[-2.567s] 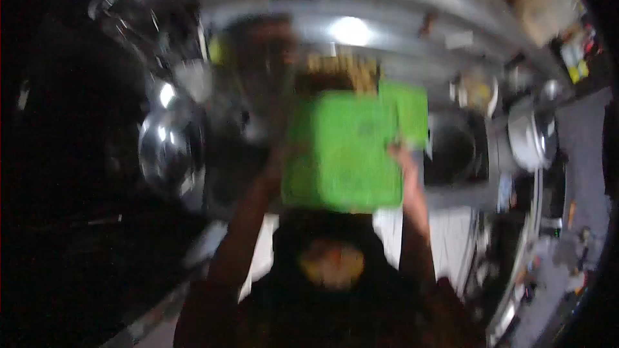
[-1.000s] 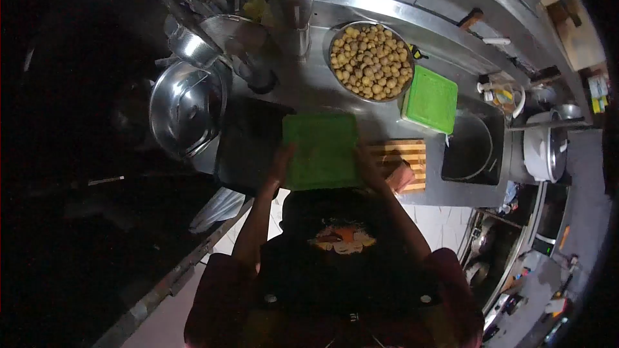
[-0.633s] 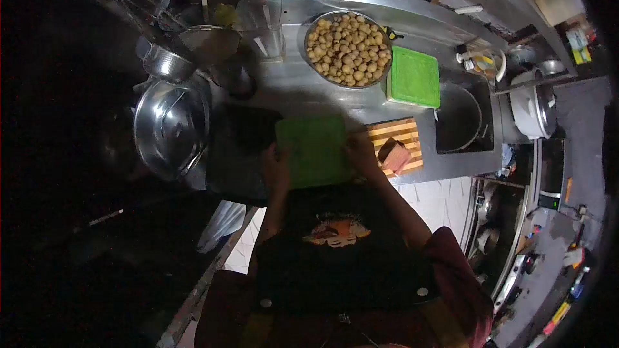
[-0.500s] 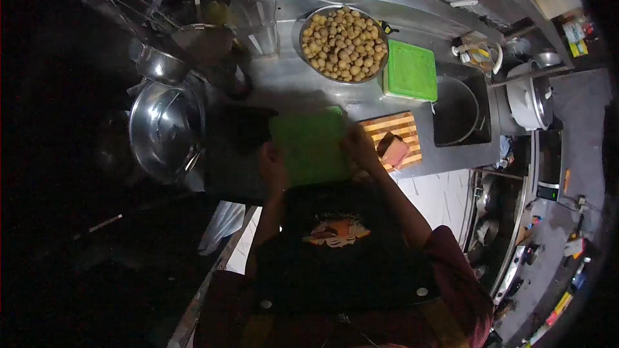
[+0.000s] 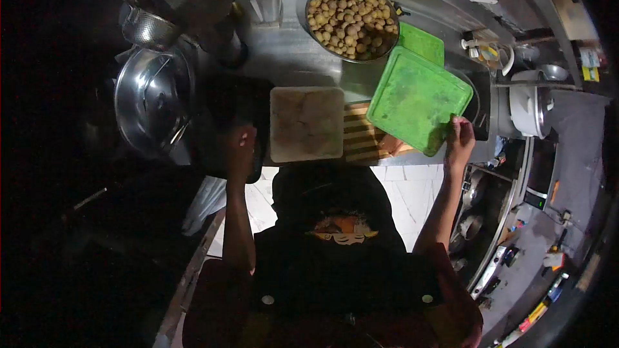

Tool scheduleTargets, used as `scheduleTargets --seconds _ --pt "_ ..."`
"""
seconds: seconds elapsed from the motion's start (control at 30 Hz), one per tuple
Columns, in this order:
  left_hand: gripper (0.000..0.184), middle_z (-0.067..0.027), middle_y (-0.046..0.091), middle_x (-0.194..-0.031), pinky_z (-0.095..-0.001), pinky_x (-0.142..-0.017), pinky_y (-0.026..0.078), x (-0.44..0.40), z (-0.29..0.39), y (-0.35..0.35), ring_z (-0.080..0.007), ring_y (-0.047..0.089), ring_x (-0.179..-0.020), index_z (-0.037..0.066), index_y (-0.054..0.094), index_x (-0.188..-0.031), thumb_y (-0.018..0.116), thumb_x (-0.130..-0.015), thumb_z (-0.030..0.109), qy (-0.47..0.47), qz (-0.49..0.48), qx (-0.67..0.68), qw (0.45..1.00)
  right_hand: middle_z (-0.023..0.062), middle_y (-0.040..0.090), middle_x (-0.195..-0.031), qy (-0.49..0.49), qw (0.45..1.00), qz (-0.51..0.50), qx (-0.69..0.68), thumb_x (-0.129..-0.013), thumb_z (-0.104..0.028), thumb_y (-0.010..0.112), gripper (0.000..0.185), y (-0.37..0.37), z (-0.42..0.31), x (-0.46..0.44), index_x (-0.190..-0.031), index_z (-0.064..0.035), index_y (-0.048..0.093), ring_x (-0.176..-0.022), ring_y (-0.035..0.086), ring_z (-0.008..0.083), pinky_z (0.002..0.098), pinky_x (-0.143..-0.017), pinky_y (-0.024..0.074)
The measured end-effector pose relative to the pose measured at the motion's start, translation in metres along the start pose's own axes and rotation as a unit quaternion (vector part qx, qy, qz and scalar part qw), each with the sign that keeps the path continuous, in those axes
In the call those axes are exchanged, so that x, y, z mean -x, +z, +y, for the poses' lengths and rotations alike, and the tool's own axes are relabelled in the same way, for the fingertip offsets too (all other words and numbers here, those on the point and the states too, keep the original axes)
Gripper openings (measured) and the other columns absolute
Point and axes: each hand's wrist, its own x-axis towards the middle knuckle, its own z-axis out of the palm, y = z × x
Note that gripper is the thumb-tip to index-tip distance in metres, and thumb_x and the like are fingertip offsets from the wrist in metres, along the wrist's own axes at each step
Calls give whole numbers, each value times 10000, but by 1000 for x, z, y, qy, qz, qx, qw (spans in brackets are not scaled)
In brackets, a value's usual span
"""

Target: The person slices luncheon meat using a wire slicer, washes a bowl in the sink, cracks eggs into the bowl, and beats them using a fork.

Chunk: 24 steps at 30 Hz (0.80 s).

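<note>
My right hand (image 5: 460, 136) pinches the lower right corner of a green plastic lid (image 5: 419, 100), holding it up and tilted over the right side of the counter. A square, pale container (image 5: 306, 154) stands uncovered in front of me, filled with a light brownish mass with a cracked-looking surface. My left hand (image 5: 242, 145) is to the left of that container, in deep shadow over a black surface; its fingers are too dark to make out. Partly under the lid lies a striped wooden cutting board (image 5: 356, 132) with a pinkish-brown block (image 5: 392, 144) on it.
A metal bowl of small, round, brown produce (image 5: 351, 22) sits at the back. Another green-lidded container (image 5: 422, 42) is beside it, near the sink (image 5: 480, 132). At the left are a large steel bowl (image 5: 151, 103) and a perforated metal strainer (image 5: 148, 29).
The green lid has come off the container and moved right in my right hand, uncovering the contents. My left hand has shifted left, away from the container.
</note>
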Motion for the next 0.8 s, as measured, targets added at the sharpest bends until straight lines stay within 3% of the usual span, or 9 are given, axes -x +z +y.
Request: scheduleTargets --seconds 0.07,0.17,0.3,0.4,0.47,0.57,0.6,0.67,0.8 --pt "350 -122 700 -1128 -388 -919 522 16 -22 12 -239 664 -1029 26 669 -1229 660 -990 282 -35 -31 -17 999 2 637 -965 -46 999 -4 15 -993 -146 675 131 1 -11 -11 -1024 -30 622 -916 583 100 257 -852 457" --pt "389 -156 668 -1196 -391 -950 495 53 -2 35 -250 638 -1072 5 656 -1229 683 -977 300 -9 24 -99 995 -3 618 -940 -86 993 -63 45 -980 -134 689 130 29 -36 -29 -1014 -33 613 -898 577 96 255 -845 459" --pt "488 -206 595 -1281 -426 -936 497 96 -20 74 -300 615 -1076 9 589 -1315 722 -946 300 18 196 -139 971 16 634 -920 -134 962 -237 19 -955 -112 712 126 106 -41 -50 -1017 -46 624 -896 603 110 270 -841 480" --pt "558 -215 533 -1307 -431 -819 541 148 11 106 -328 609 -1054 16 524 -1381 743 -928 256 -14 316 -107 942 62 673 -886 -235 918 -311 72 -903 -103 750 154 186 -43 -61 -1014 -64 650 -830 643 177 321 -787 514" --pt "540 -198 518 -1308 -413 -785 557 191 18 129 -325 610 -1093 27 530 -1376 745 -924 229 -59 334 -121 933 96 677 -875 -341 873 -345 49 -866 -125 774 176 231 -45 -63 -984 -72 655 -805 648 255 384 -751 509" --pt "542 -184 502 -1319 -390 -778 563 266 12 168 -316 610 -1104 45 540 -1374 760 -911 223 -126 366 -66 920 86 683 -904 -472 782 -406 0 -865 -179 771 182 295 -19 -67 -958 -75 653 -825 653 308 423 -755 490" --pt "551 -181 500 -1319 -386 -757 564 293 2 178 -318 617 -1078 44 548 -1362 783 -892 209 -136 380 -66 913 80 685 -961 -442 771 -459 6 -877 -188 751 166 305 -7 -63 -983 -86 674 -893 652 333 427 -797 486" --pt "568 -189 512 -1291 -386 -723 567 347 -27 198 -326 624 -1021 39 556 -1342 818 -855 171 -166 397 -103 897 66 681 -1024 -538 707 -451 83 -874 -158 749 191 323 29 -62 -1036 -80 684 -954 648 332 430 -816 492" --pt "548 -200 551 -1265 -391 -838 579 439 -94 257 -329 632 -1036 17 589 -1293 831 -834 193 -249 448 -82 855 107 660 -1116 -493 746 -440 79 -910 -108 706 195 305 64 -38 -1098 -65 678 -985 638 342 445 -872 492"
